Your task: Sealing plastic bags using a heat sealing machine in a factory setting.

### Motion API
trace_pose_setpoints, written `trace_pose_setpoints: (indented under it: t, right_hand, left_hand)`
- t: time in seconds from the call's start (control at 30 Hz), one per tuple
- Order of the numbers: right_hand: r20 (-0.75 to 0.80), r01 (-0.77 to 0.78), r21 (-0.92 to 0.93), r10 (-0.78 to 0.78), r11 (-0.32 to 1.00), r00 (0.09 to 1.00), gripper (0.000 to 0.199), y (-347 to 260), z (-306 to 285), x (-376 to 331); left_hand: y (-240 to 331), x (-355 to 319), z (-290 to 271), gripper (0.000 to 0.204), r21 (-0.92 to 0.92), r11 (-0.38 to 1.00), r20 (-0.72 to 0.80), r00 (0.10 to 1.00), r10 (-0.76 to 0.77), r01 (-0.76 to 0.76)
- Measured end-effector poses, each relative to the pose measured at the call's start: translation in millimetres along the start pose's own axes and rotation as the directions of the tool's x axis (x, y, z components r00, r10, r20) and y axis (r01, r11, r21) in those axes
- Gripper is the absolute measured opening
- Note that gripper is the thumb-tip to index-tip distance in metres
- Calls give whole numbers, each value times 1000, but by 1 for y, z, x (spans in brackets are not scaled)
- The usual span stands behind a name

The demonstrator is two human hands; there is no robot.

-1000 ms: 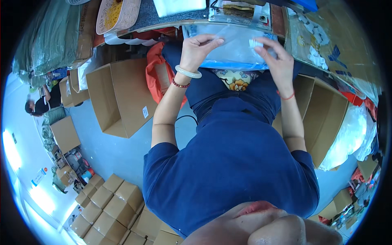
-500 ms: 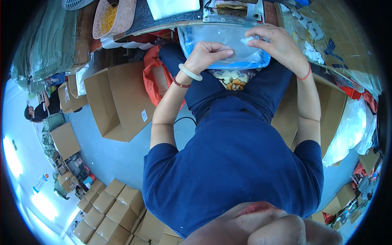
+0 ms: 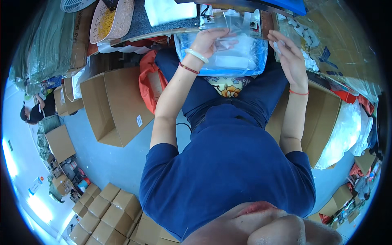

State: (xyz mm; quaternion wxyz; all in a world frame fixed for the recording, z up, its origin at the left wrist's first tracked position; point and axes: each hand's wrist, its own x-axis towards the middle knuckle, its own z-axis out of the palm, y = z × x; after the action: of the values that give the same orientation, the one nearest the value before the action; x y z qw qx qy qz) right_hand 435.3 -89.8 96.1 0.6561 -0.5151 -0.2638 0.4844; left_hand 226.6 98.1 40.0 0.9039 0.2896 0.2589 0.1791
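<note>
My left hand [image 3: 208, 43] is closed on the edge of a clear plastic bag [image 3: 236, 25], which stretches up onto a white metal bench device [image 3: 207, 22] at the table's edge. My right hand [image 3: 289, 59] is raised to the right of it, fingers fairly straight, with a small white piece [image 3: 277, 47] between them; its exact shape is hard to make out. Below both hands, over my lap, a blue-edged plastic package [image 3: 260, 61] holds a stack of clear bags [image 3: 232, 61].
White pieces [image 3: 308, 36] lie on the table to the right. A pink basket [image 3: 122, 30] with yellow rubber bands [image 3: 105, 25] and a white stack [image 3: 170, 11] stand to the left. Open cartons [image 3: 126, 102] flank my legs. A person [image 3: 38, 110] is far left.
My left hand has moved up, and a clear bag now stretches from it onto the bench device. My right hand has moved away to the right with the white piece, its fingers straighter.
</note>
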Motion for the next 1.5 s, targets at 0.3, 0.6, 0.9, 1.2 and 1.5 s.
trace_pose_setpoints:
  t: [0.3,0.6,0.9,1.2,1.5]
  right_hand:
    - [-246,-90,-318,9,944,969,32,11,0,-6]
    - [-221,66,-314,-140,947,965,34,14,9,-6]
    - [-52,240,-359,-276,902,960,22,14,25,-16]
    - [109,405,-500,-408,766,907,22,-2,89,-9]
    - [440,526,-751,-292,400,849,23,-40,87,15]
  left_hand:
    - [-3,-10,1,35,203,978,30,999,36,-41]
    - [75,5,-69,46,866,-498,471,426,773,-53]
    - [35,-37,-86,13,868,-479,481,460,747,-130]
    - [27,-85,-4,20,855,451,-28,845,533,-256]
    - [26,-76,15,20,744,639,129,981,145,-193]
